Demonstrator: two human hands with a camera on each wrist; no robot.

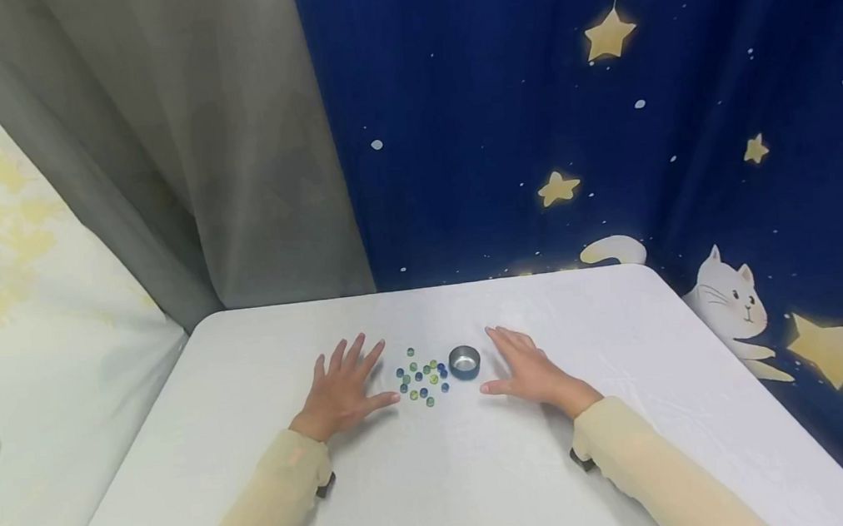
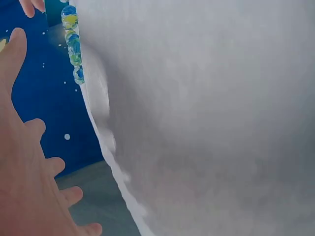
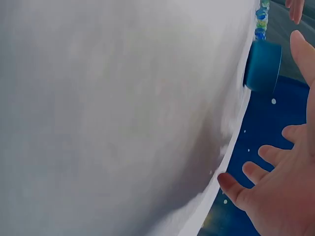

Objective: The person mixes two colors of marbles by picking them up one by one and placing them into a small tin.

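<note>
Several glass marbles (image 1: 434, 379), blue and green-yellow, lie scattered on the white table between the two hands. Just right of them stands a small round metal bowl (image 1: 464, 363), with a blue outer wall in the right wrist view. To the left of the marbles is my left hand (image 1: 341, 394), its fingers spread and its thumb pointing at them, holding nothing. My right hand (image 1: 532, 372) is on the bowl's right side, apart from it, with fingers extended and thumb held away. The left wrist view also has marbles (image 2: 74, 46) in a row beyond the thumb.
The white table (image 1: 263, 511) has rounded far corners. Behind it hang a grey curtain (image 1: 260, 143) and a dark blue curtain (image 1: 470, 125) with stars and a white cat. A pale curtain with yellow print (image 1: 10, 290) hangs at the left.
</note>
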